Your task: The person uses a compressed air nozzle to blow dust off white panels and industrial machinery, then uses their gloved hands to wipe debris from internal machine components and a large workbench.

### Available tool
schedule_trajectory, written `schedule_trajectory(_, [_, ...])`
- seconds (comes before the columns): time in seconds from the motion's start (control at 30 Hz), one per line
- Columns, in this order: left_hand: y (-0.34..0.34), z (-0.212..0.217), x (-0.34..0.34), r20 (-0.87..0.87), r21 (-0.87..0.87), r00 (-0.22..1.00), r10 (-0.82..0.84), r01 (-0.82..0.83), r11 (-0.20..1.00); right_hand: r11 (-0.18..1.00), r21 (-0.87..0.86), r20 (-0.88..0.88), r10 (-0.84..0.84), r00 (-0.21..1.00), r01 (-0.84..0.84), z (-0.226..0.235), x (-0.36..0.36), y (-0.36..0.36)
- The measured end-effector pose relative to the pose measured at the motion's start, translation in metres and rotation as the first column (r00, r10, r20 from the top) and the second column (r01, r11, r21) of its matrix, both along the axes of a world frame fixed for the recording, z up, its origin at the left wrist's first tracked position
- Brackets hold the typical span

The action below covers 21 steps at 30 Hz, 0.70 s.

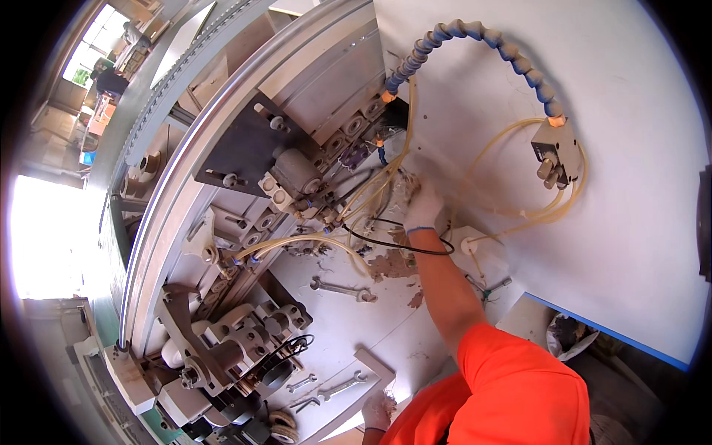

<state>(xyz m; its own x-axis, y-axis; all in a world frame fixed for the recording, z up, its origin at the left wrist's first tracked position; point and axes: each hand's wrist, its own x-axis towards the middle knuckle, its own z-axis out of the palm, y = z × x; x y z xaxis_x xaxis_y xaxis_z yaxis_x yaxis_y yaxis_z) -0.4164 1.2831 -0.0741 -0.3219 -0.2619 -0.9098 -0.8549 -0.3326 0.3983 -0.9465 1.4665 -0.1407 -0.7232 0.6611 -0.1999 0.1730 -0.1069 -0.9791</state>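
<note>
Item: bundle of pale tubes (371, 194), running lengthwise down-left from the blue segmented hose (475, 33). Your gloved right hand (423, 204) closed its grip on them there; left hand (377, 410), far below, grip undeterminable. Spanner (343, 289) lay between.

The right hand (423, 204) hides whatever its grip meets, seemingly among the yellowish tubes (371, 189).

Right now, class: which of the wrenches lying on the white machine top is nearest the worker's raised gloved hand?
The lone wrench mid-panel, below the yellowish tubes, is nearest the right hand. The other wrenches lie at the panel's lower edge, near the left hand.
</note>
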Motion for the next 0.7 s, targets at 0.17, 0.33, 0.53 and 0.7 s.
schedule_trajectory(0.17, [0.008,0.007,-0.008,-0.023,-0.065,0.997,-0.074,0.073,0.995,0.900,0.435,-0.139,0.103,0.985,-0.033,-0.010,0.048,0.032])
schedule_trajectory(0.33, [0.005,0.009,-0.008,0.028,0.031,0.997,0.066,-0.066,0.997,0.695,0.696,-0.212,0.443,0.871,-0.183,0.040,0.065,0.042])
schedule_trajectory(0.53, [0.005,0.013,-0.015,0.012,0.008,0.999,0.042,-0.042,0.999,0.946,-0.225,-0.171,0.196,0.966,-0.232,0.073,0.024,0.012])
schedule_trajectory(0.7, [0.003,0.008,-0.008,-0.108,-0.209,0.910,-0.401,0.373,0.904,0.600,-0.597,-0.155,0.564,0.811,-0.532,0.035,-0.016,0.025])
